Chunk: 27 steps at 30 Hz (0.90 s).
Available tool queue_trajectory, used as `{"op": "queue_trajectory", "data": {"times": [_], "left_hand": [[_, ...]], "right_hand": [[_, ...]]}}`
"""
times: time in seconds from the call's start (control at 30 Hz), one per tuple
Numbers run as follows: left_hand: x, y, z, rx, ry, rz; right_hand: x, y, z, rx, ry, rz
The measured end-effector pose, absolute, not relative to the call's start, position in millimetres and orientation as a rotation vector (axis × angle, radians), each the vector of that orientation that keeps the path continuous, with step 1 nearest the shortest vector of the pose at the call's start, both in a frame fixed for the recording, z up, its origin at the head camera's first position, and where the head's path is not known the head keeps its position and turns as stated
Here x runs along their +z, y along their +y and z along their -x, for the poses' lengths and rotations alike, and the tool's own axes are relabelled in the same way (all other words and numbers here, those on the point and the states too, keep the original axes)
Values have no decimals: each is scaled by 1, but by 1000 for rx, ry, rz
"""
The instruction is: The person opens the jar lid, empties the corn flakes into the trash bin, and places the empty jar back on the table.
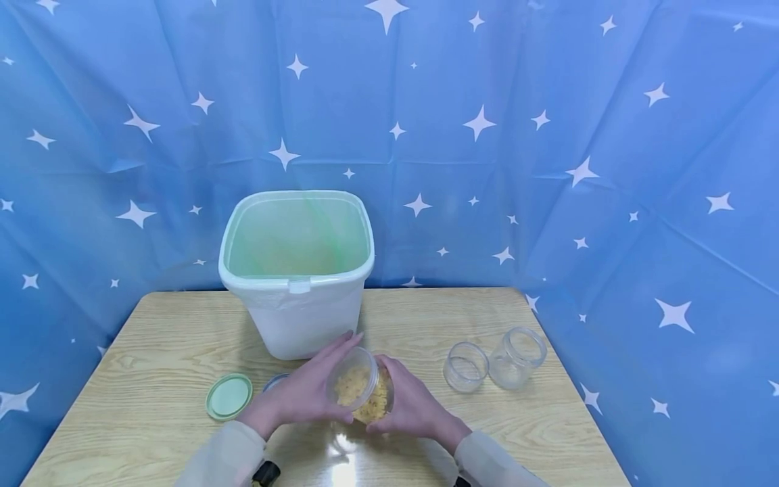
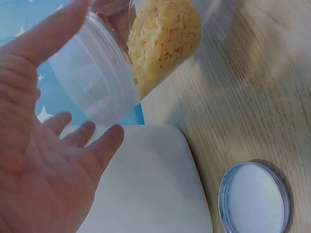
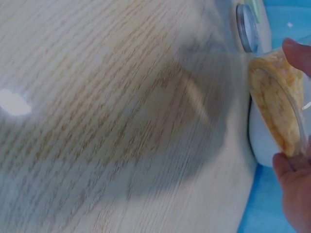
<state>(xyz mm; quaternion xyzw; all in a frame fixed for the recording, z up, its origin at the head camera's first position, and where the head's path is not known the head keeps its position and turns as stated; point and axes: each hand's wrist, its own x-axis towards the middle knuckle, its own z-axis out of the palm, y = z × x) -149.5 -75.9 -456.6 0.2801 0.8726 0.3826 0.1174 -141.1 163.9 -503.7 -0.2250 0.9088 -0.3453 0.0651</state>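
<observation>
A clear jar [image 1: 376,398] of small yellow flakes is held tilted above the table between both hands. My left hand [image 1: 313,385] spans its translucent round end, thumb on one side and fingertips at the other edge; in the left wrist view the flakes [image 2: 167,39] lie away from that end. Whether this translucent end is a cap or part of the jar, I cannot tell. My right hand [image 1: 414,406] grips the other end, and the right wrist view shows its thumb and fingers at opposite sides of the jar's base [image 3: 277,111].
A white bin [image 1: 304,311] with a pale green inside stands behind the hands. Left of them lie a green lid [image 1: 229,397] and a blue-rimmed lid [image 2: 255,199], partly hidden in the head view. Two clear jars [image 1: 465,368] [image 1: 514,362] sit at the right.
</observation>
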Motion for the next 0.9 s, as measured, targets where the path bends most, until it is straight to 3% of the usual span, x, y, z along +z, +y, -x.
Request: {"op": "queue_trajectory", "data": {"times": [0.23,0.9], "left_hand": [[-450,-79,149,1011,2541,-932],[-453,-69,147,875,2859,-622]], "right_hand": [[-504,166,141,-1030,2697,685],[-503,160,142,-1050,2722,677]]}}
